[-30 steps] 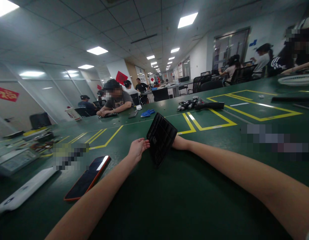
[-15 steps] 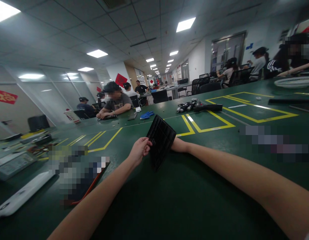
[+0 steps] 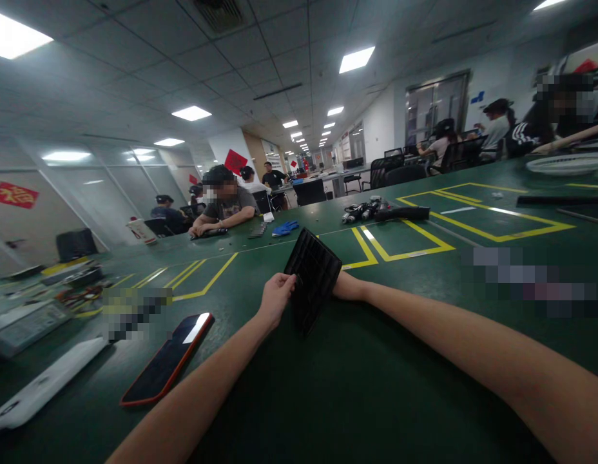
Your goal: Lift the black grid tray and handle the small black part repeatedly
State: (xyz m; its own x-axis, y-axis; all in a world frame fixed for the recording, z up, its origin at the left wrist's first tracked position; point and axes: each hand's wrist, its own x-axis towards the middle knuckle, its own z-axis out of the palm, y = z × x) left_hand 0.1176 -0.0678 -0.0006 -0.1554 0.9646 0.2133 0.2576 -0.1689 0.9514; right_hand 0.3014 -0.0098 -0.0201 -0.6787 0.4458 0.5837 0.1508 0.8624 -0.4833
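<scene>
A flat black plastic panel [image 3: 312,278] with a ribbed face is tilted up above the green table in front of me. My right hand [image 3: 348,285] holds it from behind at its right edge; most of those fingers are hidden by the panel. At the left side of the panel, my left hand [image 3: 278,298] is closed in a pinch against its face. A small dark bit shows by those fingertips, too small to name. Left of my left forearm lies a phone [image 3: 166,361] with an orange-red case.
On the green table [image 3: 400,386] lie a white long object [image 3: 50,383], a grey metal box [image 3: 28,325], blue gloves [image 3: 285,228] and a bundle of black cables [image 3: 361,210]. Yellow tape marks rectangles. Across the table a person [image 3: 226,203] leans on their arms; others sit farther off.
My view has shifted slightly, so the scene sits a little lower. Both hands stay on the black panel, with the left fingertips still pinched at its left side.
</scene>
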